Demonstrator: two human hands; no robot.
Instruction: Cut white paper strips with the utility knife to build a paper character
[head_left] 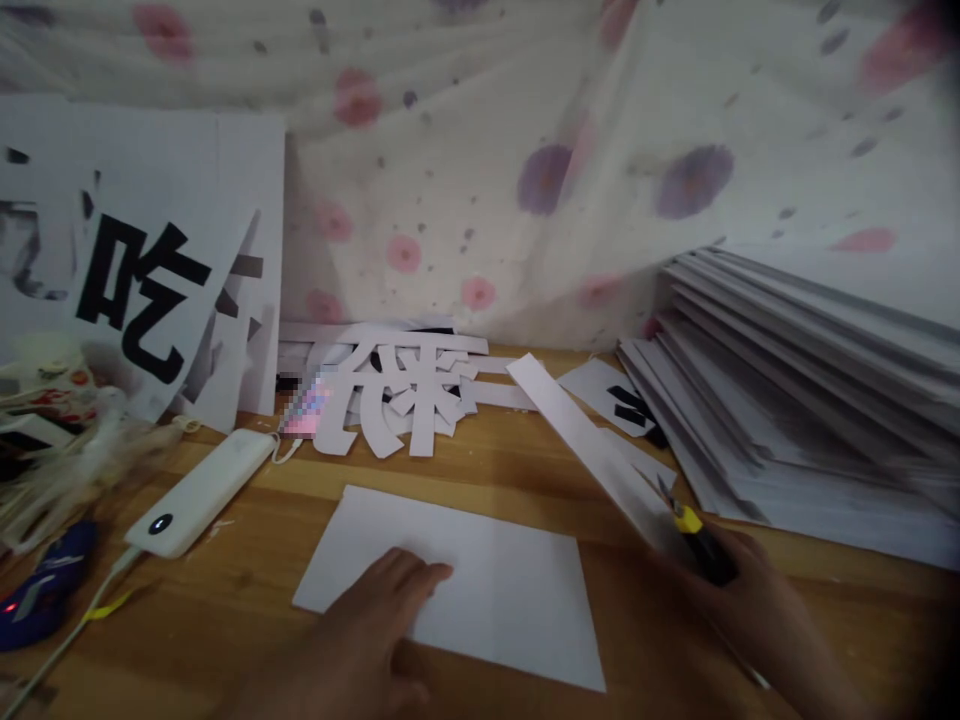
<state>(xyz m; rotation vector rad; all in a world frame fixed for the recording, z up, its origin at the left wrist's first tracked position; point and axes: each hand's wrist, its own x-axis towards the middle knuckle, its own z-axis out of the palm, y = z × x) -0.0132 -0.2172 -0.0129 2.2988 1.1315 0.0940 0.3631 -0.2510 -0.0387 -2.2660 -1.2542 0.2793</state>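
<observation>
- A cloth with pink and purple flowers [525, 150] hangs behind a wooden desk [225, 600] and fills the background.
- On the right of the desk a big pile of white sheets [795, 400] leans, spread like a fan.
- On the left a white board with a black character [142, 290] stands against the cloth.
- In the middle, near the cloth, cut-out white characters [405, 390] lie in a heap.
- A long white strip [585, 440] lies slanted between the heap and the pile.
- A blank white sheet [480, 590] lies flat on the desk, closest to the person.
- The left hand [375, 630] rests on the near left part of this sheet, with the fingers flat and close together, gripping nothing.
- The right hand [750, 600] is just right of the sheet; its fingers are closed around a yellow and black knife [694, 535], whose tip touches the lower end of the strip.
- A white power bank [199, 495] with a cable lies on the left.
</observation>
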